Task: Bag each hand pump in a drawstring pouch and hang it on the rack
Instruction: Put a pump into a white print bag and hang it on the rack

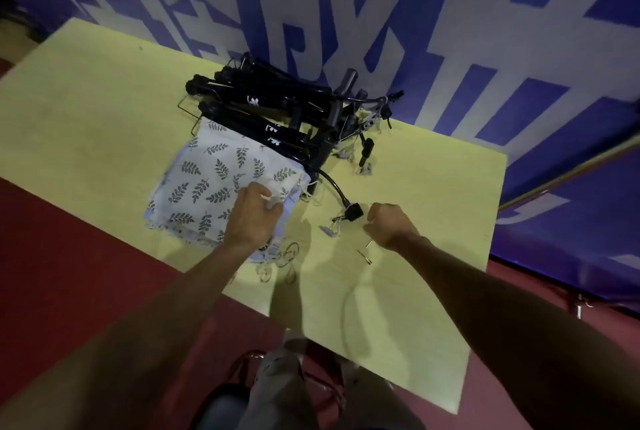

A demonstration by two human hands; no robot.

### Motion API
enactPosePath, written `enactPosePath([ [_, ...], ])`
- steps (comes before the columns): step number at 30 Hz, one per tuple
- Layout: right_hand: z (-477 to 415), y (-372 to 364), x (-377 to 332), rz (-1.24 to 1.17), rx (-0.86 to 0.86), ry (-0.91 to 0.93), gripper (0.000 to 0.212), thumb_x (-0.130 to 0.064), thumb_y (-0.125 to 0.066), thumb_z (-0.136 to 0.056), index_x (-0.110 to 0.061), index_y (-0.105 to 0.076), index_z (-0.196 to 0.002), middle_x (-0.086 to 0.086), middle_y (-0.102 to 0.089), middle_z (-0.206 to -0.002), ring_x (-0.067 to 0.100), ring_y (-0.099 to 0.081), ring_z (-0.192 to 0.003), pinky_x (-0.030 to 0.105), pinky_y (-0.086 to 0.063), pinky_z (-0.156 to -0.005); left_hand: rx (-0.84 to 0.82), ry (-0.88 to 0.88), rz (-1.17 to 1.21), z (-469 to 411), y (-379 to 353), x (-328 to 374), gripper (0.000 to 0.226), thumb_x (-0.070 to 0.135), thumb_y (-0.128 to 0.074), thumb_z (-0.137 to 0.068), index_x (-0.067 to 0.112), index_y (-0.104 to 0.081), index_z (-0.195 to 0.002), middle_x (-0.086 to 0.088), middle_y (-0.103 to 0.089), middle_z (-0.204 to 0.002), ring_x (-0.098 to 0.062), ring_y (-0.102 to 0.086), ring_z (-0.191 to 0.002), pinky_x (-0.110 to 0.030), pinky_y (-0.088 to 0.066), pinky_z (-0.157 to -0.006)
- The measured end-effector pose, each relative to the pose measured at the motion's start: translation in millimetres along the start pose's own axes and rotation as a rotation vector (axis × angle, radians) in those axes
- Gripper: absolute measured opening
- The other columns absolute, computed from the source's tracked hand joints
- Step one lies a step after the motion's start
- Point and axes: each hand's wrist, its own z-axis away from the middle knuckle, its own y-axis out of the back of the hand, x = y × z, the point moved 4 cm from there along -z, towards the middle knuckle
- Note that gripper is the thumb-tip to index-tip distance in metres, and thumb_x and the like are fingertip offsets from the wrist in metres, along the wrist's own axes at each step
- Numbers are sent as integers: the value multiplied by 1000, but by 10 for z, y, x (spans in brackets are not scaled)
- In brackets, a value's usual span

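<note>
Fingers (268,199) of the left hand (251,218) are curled and pinched on the near right corner of the top drawstring pouch (221,180), a white cloth printed with grey leaf sprigs, at the spot where its white cord emerges. That pouch lies flat on a stack of like pouches on the yellow desk (86,111). Right hand (389,225) is closed in a loose fist just above the desk surface; whether it has hold of anything cannot be told. Hand pumps (277,107), black, lie heaped at the far side of the desk, overlapping the far edge of the pouch stack. One pump hose (334,185) trails toward the right hand and ends in a black connector (353,212) just beside it. Small metal needles (365,256) lie on the desk near the right wrist. A blue and white banner (415,14) stands behind the desk.
</note>
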Motion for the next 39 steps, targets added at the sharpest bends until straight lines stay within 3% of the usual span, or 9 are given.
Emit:
enactPosePath([
  [2,-55,-106,-49,23,13,-43,34,-25,-60,-90,-6,-54,-117,17,-56,-121,31,-54,-109,36,-46,-86,34,-17,-71,-82,-25,-65,44,30,-60,-83,-12,-53,-95,-34,-52,-101,-36,-53,-87,-36,-38,-66],
  [6,-52,-304,-103,101,55,-27,40,-20,-60,-91,-2,-47,-125,19,-52,-124,32,-51,-114,39,-45,-92,77,9,-128,-34,-90,-33,54,34,-71,-78,1,-47,-115,-18,-46,-117,-31,-49,-105,-39,-41,-79],
  [14,-106,-350,-69,232,74,39,50,-22,-63,-87,0,-44,-128,17,-53,-124,33,-51,-114,38,-40,-99,50,-56,-302,-153,-48,-99,16,16,-56,-90,4,-57,-100,-17,-54,-110,-34,-54,-101,-40,-45,-78],
  [17,-69,-216,-50,239,166,35,27,-14,-48,-93,-4,-50,-118,17,-56,-120,32,-50,-110,39,-38,-95,17,-81,-336,-160,-29,-56,20,14,-44,-95,1,-55,-105,-18,-55,-111,-32,-54,-100,-39,-43,-77],
  [21,-81,50,-128,-9,241,62,13,-7,-42,-94,-13,-52,-100,10,-62,-100,26,-49,-92,35,-30,-82,13,-37,-121,-210,174,61,15,13,-41,-97,2,-50,-103,-16,-60,-101,-28,-56,-88,-43,-47,-75],
  [24,-97,409,-518,-278,271,186,5,-16,-54,-95,-14,-58,-95,1,-64,-89,20,-59,-86,35,-42,-85,-5,-44,40,-276,451,199,3,9,-43,-97,8,-46,-97,-7,-53,-81,-23,-50,-78,-33,-40,-67],
  [29,64,1025,-1472,-840,40,378,9,-10,-64,-89,-11,-60,-81,6,-62,-66,7,-57,-48,23,-50,-52,-161,-109,191,-286,900,607,9,14,-33,-101,12,-36,-92,-1,-33,-65,-15,-28,-55,-29,-29,-55],
  [32,150,1206,-1823,-803,-78,451,6,-7,-69,-84,-7,-64,-81,5,-64,-64,5,-56,-47,16,-45,-46,-162,-169,248,-284,1075,834,24,10,-32,-101,22,-34,-80,1,-31,-68,-12,-26,-57,-25,-27,-54],
  [39,188,1534,-2184,-435,-44,581,7,-14,-72,-83,-20,-71,-86,-11,-67,-80,0,-59,-73,16,-45,-72,-126,-125,448,-253,1439,1011,21,16,-37,-100,25,-42,-81,-3,-47,-83,-17,-43,-79,-35,-37,-74],
])
